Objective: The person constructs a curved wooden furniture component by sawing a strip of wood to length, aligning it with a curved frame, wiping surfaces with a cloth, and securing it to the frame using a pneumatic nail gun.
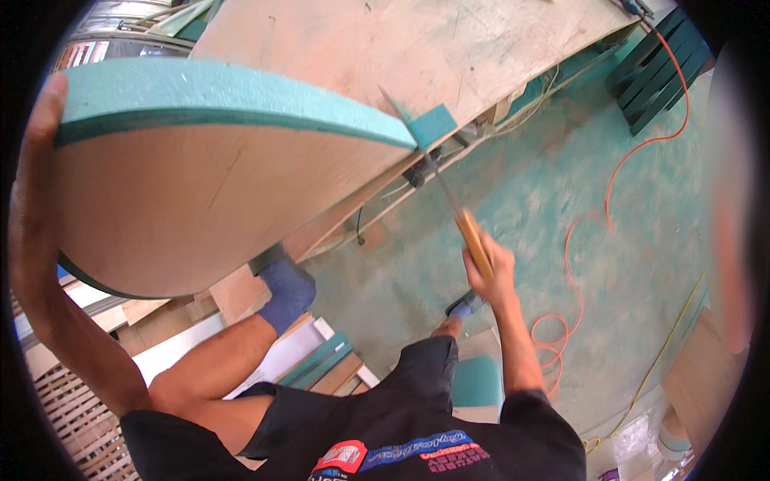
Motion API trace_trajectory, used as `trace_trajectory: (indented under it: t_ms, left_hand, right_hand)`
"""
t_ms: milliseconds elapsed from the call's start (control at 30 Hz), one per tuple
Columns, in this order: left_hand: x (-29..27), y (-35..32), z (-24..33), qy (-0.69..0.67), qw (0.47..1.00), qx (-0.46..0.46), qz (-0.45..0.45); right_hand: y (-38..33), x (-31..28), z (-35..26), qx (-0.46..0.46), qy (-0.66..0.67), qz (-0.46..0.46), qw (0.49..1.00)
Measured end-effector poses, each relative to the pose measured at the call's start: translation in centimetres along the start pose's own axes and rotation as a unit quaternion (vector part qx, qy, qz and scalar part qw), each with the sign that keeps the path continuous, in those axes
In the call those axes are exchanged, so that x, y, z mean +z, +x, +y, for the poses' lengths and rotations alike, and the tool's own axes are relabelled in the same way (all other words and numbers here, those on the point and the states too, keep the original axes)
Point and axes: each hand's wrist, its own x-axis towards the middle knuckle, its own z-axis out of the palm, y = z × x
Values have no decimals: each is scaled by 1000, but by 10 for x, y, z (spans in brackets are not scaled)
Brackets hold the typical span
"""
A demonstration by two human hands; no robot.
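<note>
A large curved wooden panel (200, 200) with a thick teal rim leans on edge against the workbench (321, 40). My left hand (44, 120) grips its far left end, with the palm side out of sight. My right hand (495, 268) is wrapped round the wooden handle of a hand saw (473, 240). The saw's long thin blade slants up and left, crossing the rim's pointed right end at the bench edge. Just beyond the blade, a small flat teal piece (434, 126) lies on the bench corner.
An orange hose (571, 264) loops over the teal-stained floor to the right. Dark slatted boards (654, 76) stand at the far right. Wood strips (325, 361) lie near my legs; my bent left leg ends in a blue sock (287, 293) by the panel.
</note>
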Motion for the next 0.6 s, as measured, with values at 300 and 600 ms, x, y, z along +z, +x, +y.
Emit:
trace_trajectory:
  t_ms: [300,600]
  left_hand:
    - [-21,7,-46,65,995,-19,-77]
    - [-14,-8,-4,54,998,9,-12]
  right_hand:
    - [52,15,-13,-26,28,12,999]
    - [-45,-15,-2,58,25,17,998]
